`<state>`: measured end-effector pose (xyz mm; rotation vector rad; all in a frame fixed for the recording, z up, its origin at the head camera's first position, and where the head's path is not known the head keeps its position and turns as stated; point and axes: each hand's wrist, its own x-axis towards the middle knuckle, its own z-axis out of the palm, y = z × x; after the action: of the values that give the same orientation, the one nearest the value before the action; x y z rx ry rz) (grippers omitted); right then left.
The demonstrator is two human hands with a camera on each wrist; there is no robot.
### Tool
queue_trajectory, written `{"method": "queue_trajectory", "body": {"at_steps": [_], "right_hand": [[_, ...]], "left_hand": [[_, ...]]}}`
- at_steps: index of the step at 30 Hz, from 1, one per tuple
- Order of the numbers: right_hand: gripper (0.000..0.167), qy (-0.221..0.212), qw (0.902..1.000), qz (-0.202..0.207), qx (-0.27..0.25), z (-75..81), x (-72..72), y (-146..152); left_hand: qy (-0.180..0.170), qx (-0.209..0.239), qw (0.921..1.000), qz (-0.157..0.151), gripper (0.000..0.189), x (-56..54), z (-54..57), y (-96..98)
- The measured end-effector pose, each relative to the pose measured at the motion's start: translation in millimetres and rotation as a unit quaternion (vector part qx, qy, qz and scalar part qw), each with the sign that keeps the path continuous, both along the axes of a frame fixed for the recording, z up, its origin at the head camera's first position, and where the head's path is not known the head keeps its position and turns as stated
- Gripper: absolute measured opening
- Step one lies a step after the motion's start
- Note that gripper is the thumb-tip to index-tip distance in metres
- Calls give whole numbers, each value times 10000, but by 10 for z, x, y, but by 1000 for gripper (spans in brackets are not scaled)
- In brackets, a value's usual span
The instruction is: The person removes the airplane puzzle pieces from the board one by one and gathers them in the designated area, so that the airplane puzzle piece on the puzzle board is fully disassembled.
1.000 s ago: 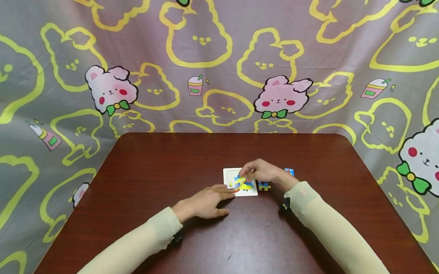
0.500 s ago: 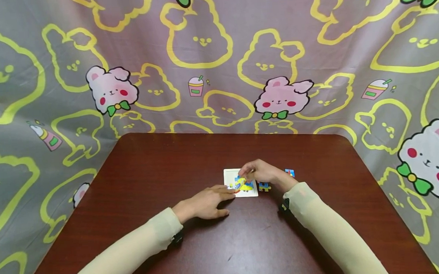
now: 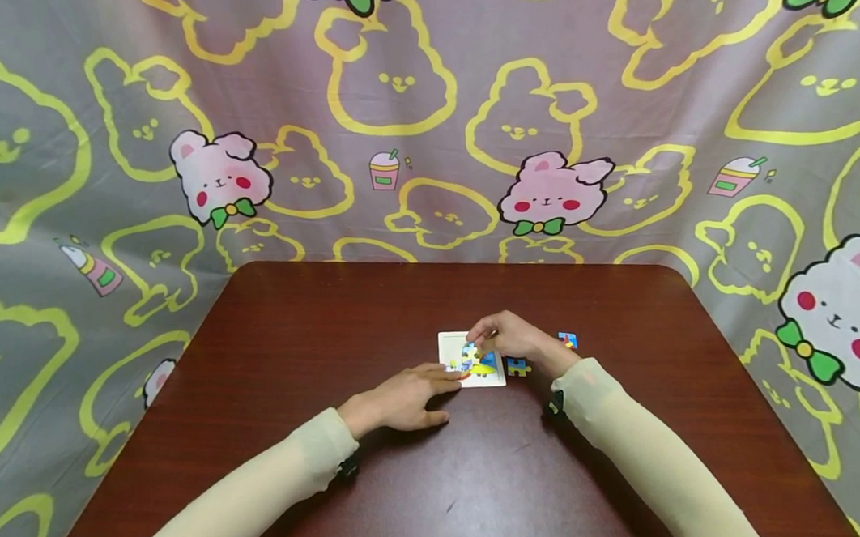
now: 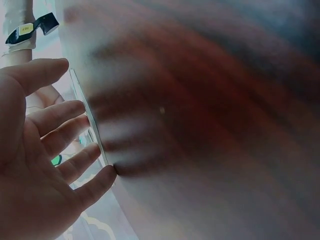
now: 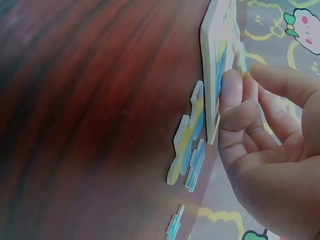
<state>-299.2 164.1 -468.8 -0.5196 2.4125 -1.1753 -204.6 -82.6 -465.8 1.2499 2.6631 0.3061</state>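
A small white-framed jigsaw board (image 3: 447, 342) lies on the brown table, with a partly filled blue and yellow picture inside its frame. My left hand (image 3: 406, 399) lies palm down at the board's near-left corner, fingers extended and spread, tips at the edge. In the left wrist view those fingertips meet the thin board edge (image 4: 91, 117). Over the board, my right hand (image 3: 512, 335) pinches a blue and yellow jigsaw piece (image 3: 471, 352) between thumb and fingertips. The right wrist view shows that piece (image 5: 242, 56) tilted up off the board, partly covered by the fingers.
Just right of the board lies a loose blue and yellow jigsaw piece (image 3: 519, 368). Another blue piece with red (image 3: 567, 340) sits farther right, beyond the right wrist. A patterned curtain (image 3: 412, 213) hangs behind the table (image 3: 316, 323).
The jigsaw piece in my right hand has turned, now showing more blue beside its yellow. The right wrist has shifted slightly, uncovering more of the far loose piece. My left hand stays put.
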Motion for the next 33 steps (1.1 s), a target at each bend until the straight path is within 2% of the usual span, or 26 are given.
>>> {"method": "queue_trajectory", "body": {"at_steps": [6, 12, 27, 33], "right_hand": [[19, 259, 9996, -17, 87, -11, 3, -14], [17, 286, 9995, -8, 135, -35, -6, -12], [22, -95, 9997, -28, -228, -49, -23, -31], [22, -182, 9996, -36, -204, -26, -22, -1]], "left_hand": [[-53, -4, 10000, 18, 58, 0, -17, -4], [-36, -2, 10000, -1, 61, -10, -36, 3], [-52, 0, 10000, 25, 58, 5, -1, 0], [-38, -10, 10000, 7, 60, -6, -13, 1]]}}
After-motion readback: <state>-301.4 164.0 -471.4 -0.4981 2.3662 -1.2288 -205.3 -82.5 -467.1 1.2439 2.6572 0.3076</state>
